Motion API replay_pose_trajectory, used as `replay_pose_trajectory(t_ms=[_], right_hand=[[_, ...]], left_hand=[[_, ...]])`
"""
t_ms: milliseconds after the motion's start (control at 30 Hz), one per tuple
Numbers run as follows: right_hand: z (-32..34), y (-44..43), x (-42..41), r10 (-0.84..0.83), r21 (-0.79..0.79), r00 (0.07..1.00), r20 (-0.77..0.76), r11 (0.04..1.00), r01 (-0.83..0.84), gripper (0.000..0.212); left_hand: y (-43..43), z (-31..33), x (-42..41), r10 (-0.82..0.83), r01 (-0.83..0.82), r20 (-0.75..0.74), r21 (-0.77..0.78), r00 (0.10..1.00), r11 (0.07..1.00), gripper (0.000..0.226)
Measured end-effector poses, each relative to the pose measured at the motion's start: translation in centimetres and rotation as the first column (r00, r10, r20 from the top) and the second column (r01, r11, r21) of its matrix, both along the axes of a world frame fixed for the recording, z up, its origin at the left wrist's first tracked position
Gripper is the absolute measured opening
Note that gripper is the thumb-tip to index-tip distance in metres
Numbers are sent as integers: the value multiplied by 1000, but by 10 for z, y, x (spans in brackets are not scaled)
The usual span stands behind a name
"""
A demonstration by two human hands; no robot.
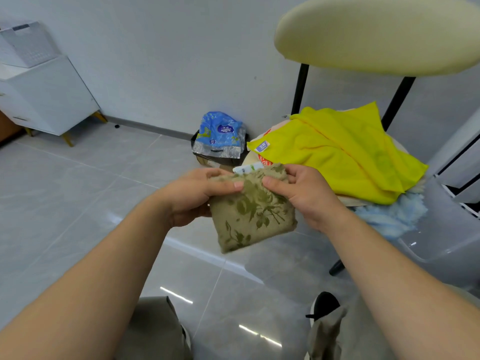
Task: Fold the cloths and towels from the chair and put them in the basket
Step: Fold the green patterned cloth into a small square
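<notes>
A small olive-green cloth with a darker leaf pattern (253, 214), folded into a compact rectangle, hangs in the air in front of the chair. My left hand (193, 196) pinches its upper left corner and my right hand (304, 193) pinches its upper right edge. Behind it, a bright yellow cloth (345, 152) lies spread over the chair's seat (355, 201). A fluffy light-blue towel (389, 216) sticks out from under the yellow one at the seat's right front. The basket is not in view.
The chair's cream backrest (376, 35) is at the upper right on black rods. A dark bin with a blue plastic bag (219, 136) stands against the wall. A white cabinet (49, 97) is at far left. A grey curved object (446, 229) borders the chair's right.
</notes>
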State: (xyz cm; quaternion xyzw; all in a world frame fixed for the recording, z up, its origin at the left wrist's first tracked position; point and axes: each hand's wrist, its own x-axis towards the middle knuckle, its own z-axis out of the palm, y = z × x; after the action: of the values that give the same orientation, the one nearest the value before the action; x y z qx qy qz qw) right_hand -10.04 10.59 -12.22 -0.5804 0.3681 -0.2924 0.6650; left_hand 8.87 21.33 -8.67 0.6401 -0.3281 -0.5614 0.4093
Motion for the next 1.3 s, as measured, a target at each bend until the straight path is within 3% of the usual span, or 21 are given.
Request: replay_pose_trajectory(t_ms=[167,300,433,567,667,733,933,1067,1300], right_hand=[[1,8,-2,174,-169,970,-171,965,-202,31],[-3,10,0,197,-123,963,-184,967,-222,43],[-8,5,2,92,-98,951,-296,987,-126,36],[-18,0,7,-50,-89,903,-426,996,13,49],[-18,8,11,43,13,896,-441,999,-41,56],[-17,18,16,156,99,900,-407,987,-126,56],[-22,37,29,302,158,873,-382,952,-261,54],[-27,39,33,203,129,888,-412,978,-164,42],[-32,34,32,141,253,940,-311,966,-62,20]], left_hand=[[4,0,-4,-234,231,10,139,972,963,47],[2,-2,-7,-244,209,242,162,939,965,34],[1,1,-7,-66,51,230,74,971,996,20],[-2,5,-2,237,-228,221,-64,946,972,18],[-7,3,5,482,-472,202,-101,852,876,17],[-8,3,7,558,-552,171,-87,812,830,13],[-8,2,9,587,-587,188,-63,787,807,16],[-9,4,4,583,-582,121,-46,804,812,15],[-8,6,-6,514,-514,16,-28,857,857,19]])
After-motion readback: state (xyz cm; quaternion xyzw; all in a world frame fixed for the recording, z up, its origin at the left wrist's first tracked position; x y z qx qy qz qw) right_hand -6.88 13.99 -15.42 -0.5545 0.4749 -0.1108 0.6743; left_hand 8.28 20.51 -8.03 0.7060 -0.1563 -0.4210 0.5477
